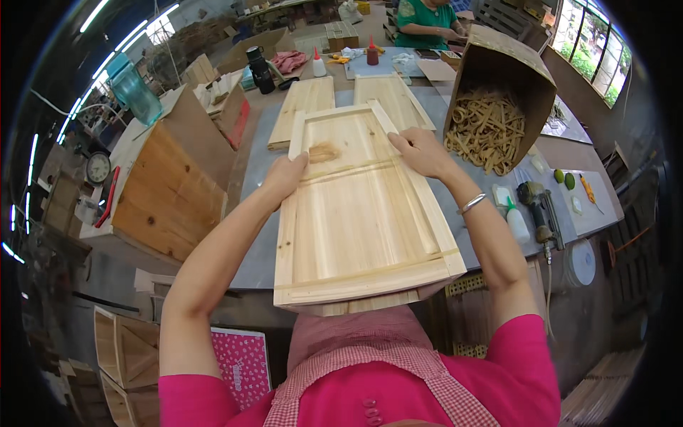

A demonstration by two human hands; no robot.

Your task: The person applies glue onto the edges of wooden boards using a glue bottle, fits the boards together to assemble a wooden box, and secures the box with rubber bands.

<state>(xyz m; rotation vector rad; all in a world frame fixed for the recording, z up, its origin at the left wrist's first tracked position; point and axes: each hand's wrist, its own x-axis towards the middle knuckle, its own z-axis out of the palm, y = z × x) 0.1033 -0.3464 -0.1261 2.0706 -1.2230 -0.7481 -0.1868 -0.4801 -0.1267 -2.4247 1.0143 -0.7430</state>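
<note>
The left hand (286, 178) and right hand (420, 151) clasp opposite side rails of a framed wooden panel (359, 213), which lies tilted between them over the grey workbench (256, 242).

Pretty bright and even overall. Daylight comes in through the windows (594, 43) top right, plus ceiling tube lights (135, 32) glowing top left, a bit blown out. Shadows are soft, just a faint one under the panel (363, 213) at the surface (256, 242) edge. Heavy fisheye: straight edges bow, corners go black. Center is sharp, the rim gets smeary.
</note>
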